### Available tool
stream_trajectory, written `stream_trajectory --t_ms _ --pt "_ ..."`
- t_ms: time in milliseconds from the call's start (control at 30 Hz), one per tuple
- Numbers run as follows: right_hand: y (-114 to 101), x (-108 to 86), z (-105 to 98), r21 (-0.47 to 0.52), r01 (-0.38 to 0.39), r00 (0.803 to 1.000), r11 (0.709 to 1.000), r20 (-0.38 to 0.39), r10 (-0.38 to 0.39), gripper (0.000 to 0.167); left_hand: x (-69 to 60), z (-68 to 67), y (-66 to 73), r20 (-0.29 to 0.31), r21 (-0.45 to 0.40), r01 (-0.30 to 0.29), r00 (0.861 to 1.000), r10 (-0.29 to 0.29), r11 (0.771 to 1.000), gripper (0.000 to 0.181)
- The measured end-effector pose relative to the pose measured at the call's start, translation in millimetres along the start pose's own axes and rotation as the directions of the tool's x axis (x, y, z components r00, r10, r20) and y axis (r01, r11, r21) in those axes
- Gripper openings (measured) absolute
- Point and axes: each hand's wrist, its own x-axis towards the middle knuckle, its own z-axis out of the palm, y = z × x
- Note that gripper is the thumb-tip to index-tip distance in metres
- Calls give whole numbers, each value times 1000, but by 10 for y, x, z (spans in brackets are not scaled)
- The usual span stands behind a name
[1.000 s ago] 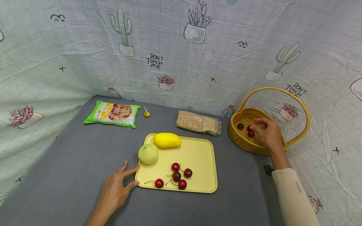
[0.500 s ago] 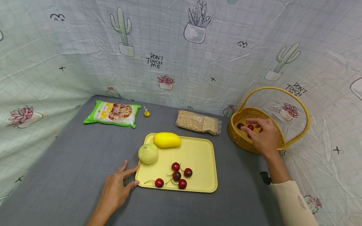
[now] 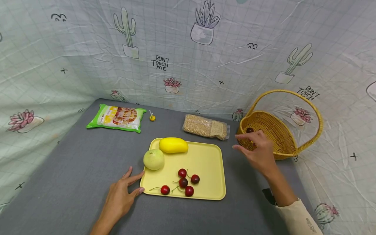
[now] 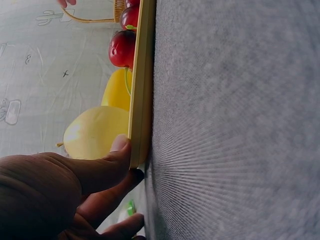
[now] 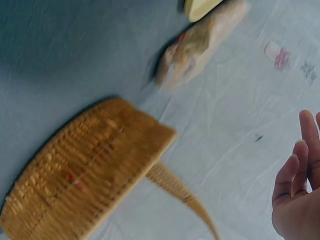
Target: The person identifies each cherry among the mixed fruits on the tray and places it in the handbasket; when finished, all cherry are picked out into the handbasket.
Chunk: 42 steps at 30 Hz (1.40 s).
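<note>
A yellow tray (image 3: 205, 163) lies on the grey table, bearing several dark red cherries (image 3: 195, 179), a yellow mango (image 3: 173, 145) and a round pale green fruit (image 3: 154, 159). My left hand (image 3: 118, 195) touches the tray's left edge; in the left wrist view its thumb (image 4: 120, 145) rests on the rim. My right hand (image 3: 258, 151), thumb and fingers parted with nothing between them, is above the near left side of the wicker basket (image 3: 279, 130). One dark cherry (image 3: 249, 130) shows in the basket; my hand hides part of the inside.
Behind the tray lie a green and white food bag (image 3: 117, 118), a small yellow lollipop (image 3: 152, 118) and a clear bag of grains (image 3: 205, 127). The basket's tall handle (image 3: 318, 120) arches up at the right. A patterned cloth (image 3: 188, 65) hangs around the table.
My right hand has moved left and toward me from inside the basket, and has let go of a red cherry there. The left hand and the tray stay as they were.
</note>
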Motion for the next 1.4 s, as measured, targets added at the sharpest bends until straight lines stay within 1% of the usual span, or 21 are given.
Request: stream_trajectory --t_ms 100,233,400,633,700,767,1000,1133,1233,1400 --pt "-94 -41 44 46 32 998 998 52 -34 48 -1 0 -2 -3 2 0 1000 0 1000 61" --pt "-224 -110 107 97 38 991 995 127 -51 46 -3 0 -3 -1 4 4 1000 -4 1000 61" --pt "-361 -198 209 108 43 977 993 205 -65 45 -4 -3 0 4 3 8 1000 -8 1000 61" --pt "-453 -300 359 123 115 963 986 231 -141 46 -2 -8 6 13 7 18 1000 -18 1000 60" --pt "-478 -326 394 137 118 955 983 254 -150 46 -1 -8 6 14 7 18 1000 -18 1000 60" --pt "-508 -349 425 148 117 945 982 287 -156 45 -1 -8 5 11 7 16 1000 -16 1000 60" --pt "-626 -414 529 182 71 902 981 408 -141 44 -4 -2 -3 1 9 3 1000 -3 1000 61" --pt "-666 -446 591 197 47 870 979 473 -137 45 -3 3 -9 2 10 6 1000 -6 1000 60" --pt "-683 -462 631 205 37 843 978 520 -141 46 -1 9 -14 5 12 7 1000 -7 1000 60" --pt "-708 -483 696 185 19 809 983 575 -124 43 1 13 -15 5 13 7 1000 -7 1000 60"
